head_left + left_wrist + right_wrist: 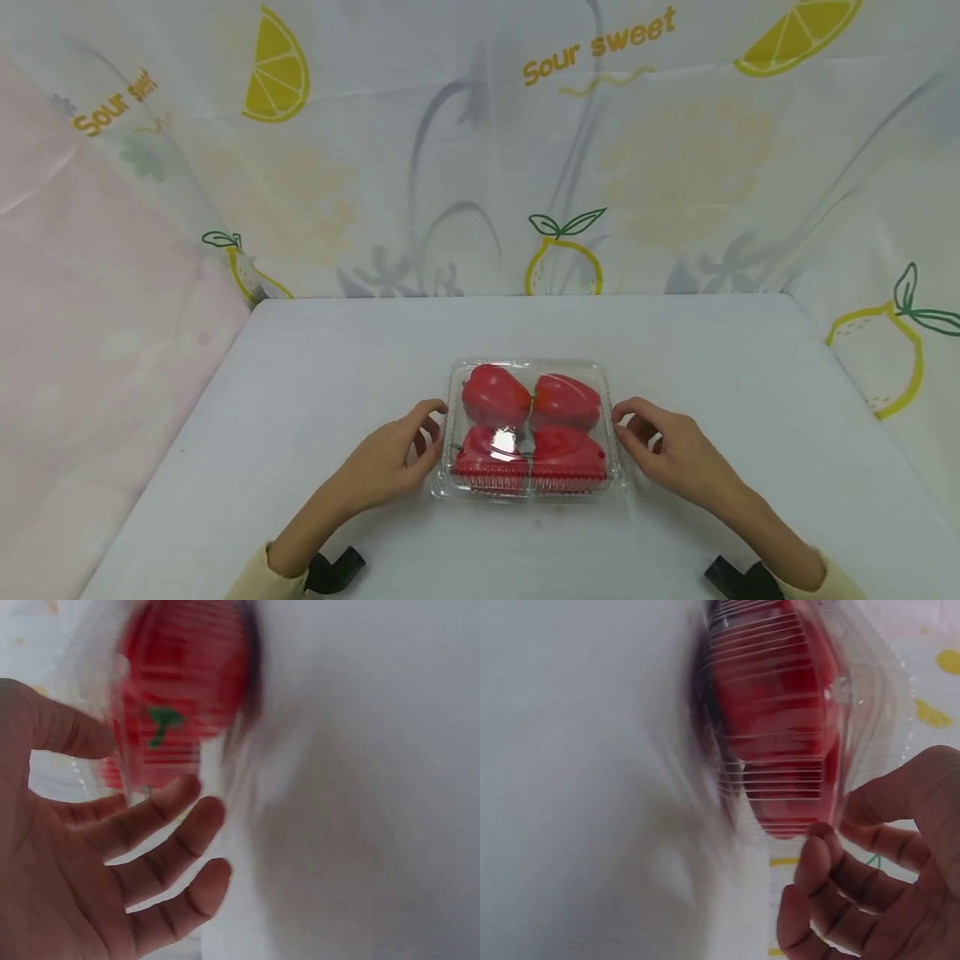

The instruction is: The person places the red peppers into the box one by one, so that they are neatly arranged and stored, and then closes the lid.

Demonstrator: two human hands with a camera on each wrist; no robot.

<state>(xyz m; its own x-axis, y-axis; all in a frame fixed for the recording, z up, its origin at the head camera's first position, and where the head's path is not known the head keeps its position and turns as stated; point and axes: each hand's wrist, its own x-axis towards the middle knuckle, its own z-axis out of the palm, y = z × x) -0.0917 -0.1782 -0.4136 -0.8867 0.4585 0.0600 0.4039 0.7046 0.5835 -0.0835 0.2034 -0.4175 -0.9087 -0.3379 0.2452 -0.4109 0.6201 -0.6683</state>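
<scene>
In the head view, a clear plastic clamshell box [525, 493] with several red bell peppers [495, 397] inside sits near the middle of the white table. Beside its left edge, my left hand [397, 458] has its thumb and index fingertips at the plastic, fingers loosely bent. My right hand [675, 454] mirrors it at the right edge. In the left wrist view, one pepper's green stem [163, 724] shows through the blurred plastic near the thumb. The ribbed side wall [780, 761] comes close to the thumb and index finger in the right wrist view.
White cloth covers the table [300, 358]. Behind it hangs a lemon-printed curtain [480, 142], with a pink panel [97, 333] at the left. Dark straps [337, 571] with mounts are on both wrists, below light sleeves [270, 575].
</scene>
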